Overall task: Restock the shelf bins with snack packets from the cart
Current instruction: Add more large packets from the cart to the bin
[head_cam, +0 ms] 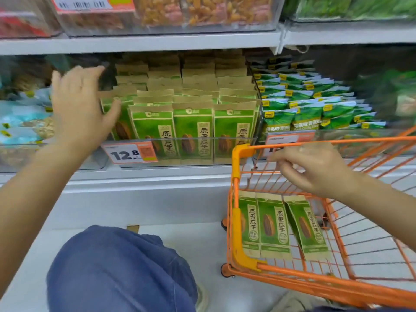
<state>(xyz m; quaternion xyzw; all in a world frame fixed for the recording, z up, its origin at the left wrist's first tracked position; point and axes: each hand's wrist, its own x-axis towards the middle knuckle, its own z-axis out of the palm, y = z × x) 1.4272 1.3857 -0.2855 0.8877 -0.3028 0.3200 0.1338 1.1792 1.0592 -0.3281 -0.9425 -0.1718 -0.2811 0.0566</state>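
Note:
Green-and-tan sunflower seed packets (193,129) stand in rows inside a clear shelf bin (180,140) at the middle of the shelf. My left hand (78,106) is raised at the bin's left end, fingers spread, its thumb against the leftmost packet (112,109). Three matching packets (274,224) lie in the orange cart (243,152) at the lower right. My right hand (315,167) hovers over the cart's near rim with loosely curled fingers, holding nothing.
A price tag reading 12.8 (129,153) hangs on the bin front. Green-and-white packets (308,109) fill the bin to the right, pale blue bags (22,122) the one to the left. Upper bins hold orange snacks (202,10). My blue-trousered knee (119,266) is below.

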